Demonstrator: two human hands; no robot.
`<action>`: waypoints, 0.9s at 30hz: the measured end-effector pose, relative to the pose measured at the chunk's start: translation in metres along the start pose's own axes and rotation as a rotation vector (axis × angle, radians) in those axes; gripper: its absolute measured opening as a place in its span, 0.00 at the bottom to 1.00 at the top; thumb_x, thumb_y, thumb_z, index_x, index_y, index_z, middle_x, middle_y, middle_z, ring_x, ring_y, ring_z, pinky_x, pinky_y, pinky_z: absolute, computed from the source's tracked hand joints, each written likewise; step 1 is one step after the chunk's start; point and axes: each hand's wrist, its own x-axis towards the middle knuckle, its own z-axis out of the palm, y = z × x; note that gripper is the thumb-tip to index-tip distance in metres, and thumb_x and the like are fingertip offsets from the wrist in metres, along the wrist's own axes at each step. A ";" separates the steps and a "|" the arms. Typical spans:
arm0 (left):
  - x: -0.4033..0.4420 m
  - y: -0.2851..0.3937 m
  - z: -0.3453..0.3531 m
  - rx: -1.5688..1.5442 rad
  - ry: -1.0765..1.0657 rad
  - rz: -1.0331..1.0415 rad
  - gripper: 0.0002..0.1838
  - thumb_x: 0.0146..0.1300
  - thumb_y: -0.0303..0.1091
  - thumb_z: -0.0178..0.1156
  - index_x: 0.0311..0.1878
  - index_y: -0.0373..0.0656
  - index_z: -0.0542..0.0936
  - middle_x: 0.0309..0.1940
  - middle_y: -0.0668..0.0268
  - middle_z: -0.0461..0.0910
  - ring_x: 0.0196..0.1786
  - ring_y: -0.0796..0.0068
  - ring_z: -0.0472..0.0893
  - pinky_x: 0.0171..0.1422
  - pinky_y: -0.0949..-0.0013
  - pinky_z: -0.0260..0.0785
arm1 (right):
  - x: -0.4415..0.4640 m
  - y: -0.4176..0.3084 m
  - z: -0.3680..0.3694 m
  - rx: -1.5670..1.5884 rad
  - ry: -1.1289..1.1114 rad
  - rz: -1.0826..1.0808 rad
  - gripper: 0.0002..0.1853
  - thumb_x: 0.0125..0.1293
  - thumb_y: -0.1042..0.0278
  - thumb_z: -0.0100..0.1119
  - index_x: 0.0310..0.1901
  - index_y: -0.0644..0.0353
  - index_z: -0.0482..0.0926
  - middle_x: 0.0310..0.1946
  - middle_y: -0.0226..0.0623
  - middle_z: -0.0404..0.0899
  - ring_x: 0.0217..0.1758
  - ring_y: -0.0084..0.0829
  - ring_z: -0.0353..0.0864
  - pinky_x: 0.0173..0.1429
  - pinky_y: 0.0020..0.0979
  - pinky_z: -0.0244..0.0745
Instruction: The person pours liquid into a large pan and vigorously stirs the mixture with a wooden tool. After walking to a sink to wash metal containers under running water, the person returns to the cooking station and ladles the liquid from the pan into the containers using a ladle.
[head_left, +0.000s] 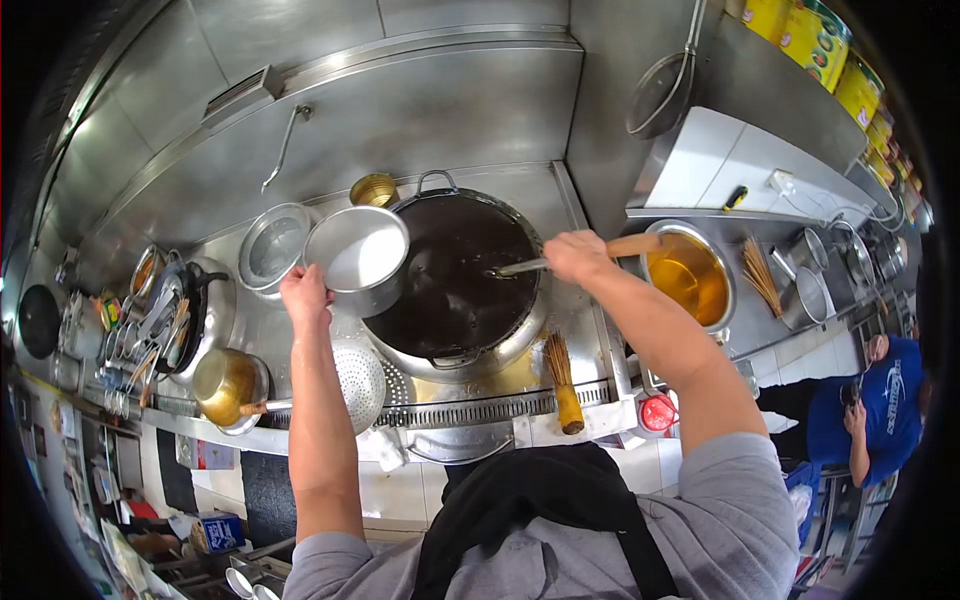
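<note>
Seen from the head: gripping a steel pot (352, 289) by its rim with the left hand (307, 293), fingers curled over the edge. Holding it above the left part of a wok (523, 212) of dark liquid (470, 300) (impossible to tell contact between pot and wok rim from this angle). Clenching the right hand (577, 256) around a wooden-handled tool (634, 245), aiming its metal shaft leftward to the liquid (too unclear at the tip to name its shape). Near the left forearm, a perforated skimmer (360, 388); left of the pot, a metal bowl (274, 243); behind, beside the wok, a brass-coloured tin (374, 190). In front, toward the right, a bristle brush (563, 385). Under the wooden handle's end, a pot of amber liquid (690, 280). At far right, a person in blue (893, 410).
</note>
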 end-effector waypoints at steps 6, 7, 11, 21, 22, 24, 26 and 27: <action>0.003 -0.006 -0.005 0.166 0.030 0.239 0.12 0.58 0.23 0.54 0.23 0.46 0.64 0.19 0.72 0.67 0.15 0.80 0.67 0.16 0.71 0.63 | -0.016 -0.072 0.079 0.259 -0.004 0.067 0.14 0.70 0.62 0.51 0.45 0.52 0.88 0.45 0.44 0.87 0.51 0.47 0.87 0.55 0.45 0.81; 0.008 -0.011 -0.006 0.065 0.036 0.270 0.11 0.58 0.23 0.54 0.24 0.46 0.64 0.19 0.72 0.67 0.16 0.80 0.68 0.17 0.71 0.64 | -0.025 -0.075 0.085 0.342 0.009 0.072 0.15 0.71 0.60 0.50 0.46 0.52 0.87 0.45 0.44 0.87 0.52 0.47 0.86 0.56 0.46 0.81; 0.028 -0.029 0.000 -0.363 0.086 0.185 0.13 0.59 0.24 0.56 0.24 0.45 0.63 0.18 0.71 0.65 0.15 0.79 0.63 0.16 0.71 0.60 | -0.028 -0.031 0.055 0.230 -0.111 0.025 0.14 0.71 0.58 0.53 0.48 0.52 0.86 0.46 0.41 0.87 0.54 0.44 0.85 0.57 0.45 0.80; 0.025 0.000 0.002 0.089 0.002 0.104 0.12 0.57 0.24 0.57 0.23 0.42 0.65 0.17 0.67 0.68 0.14 0.75 0.68 0.15 0.69 0.61 | -0.021 -0.075 0.034 0.153 0.083 -0.037 0.12 0.66 0.67 0.53 0.38 0.57 0.88 0.42 0.48 0.87 0.52 0.43 0.87 0.54 0.43 0.81; 0.029 -0.002 0.002 0.155 -0.005 0.130 0.12 0.57 0.24 0.58 0.23 0.42 0.65 0.16 0.67 0.68 0.14 0.74 0.70 0.15 0.67 0.62 | -0.024 -0.073 0.065 0.259 0.061 0.003 0.13 0.68 0.64 0.51 0.44 0.56 0.86 0.45 0.48 0.86 0.53 0.45 0.86 0.55 0.45 0.81; 0.037 0.001 0.001 0.300 0.001 0.164 0.10 0.56 0.25 0.59 0.23 0.38 0.69 0.17 0.63 0.73 0.15 0.71 0.75 0.17 0.64 0.67 | -0.028 -0.057 0.070 0.282 -0.094 0.062 0.13 0.70 0.60 0.52 0.51 0.46 0.84 0.47 0.45 0.86 0.54 0.46 0.85 0.57 0.46 0.80; 0.031 0.017 0.005 0.380 0.033 0.193 0.10 0.56 0.25 0.59 0.22 0.38 0.69 0.17 0.64 0.71 0.15 0.72 0.72 0.17 0.64 0.66 | -0.023 -0.030 0.049 0.201 -0.104 0.025 0.13 0.70 0.58 0.54 0.51 0.43 0.85 0.46 0.43 0.86 0.55 0.44 0.85 0.58 0.46 0.79; 0.023 0.027 0.008 0.460 0.045 0.221 0.11 0.56 0.25 0.60 0.22 0.39 0.69 0.17 0.66 0.70 0.14 0.73 0.70 0.17 0.64 0.65 | -0.019 -0.022 0.028 0.134 -0.157 0.034 0.14 0.71 0.56 0.54 0.49 0.46 0.87 0.47 0.42 0.86 0.55 0.42 0.85 0.59 0.45 0.79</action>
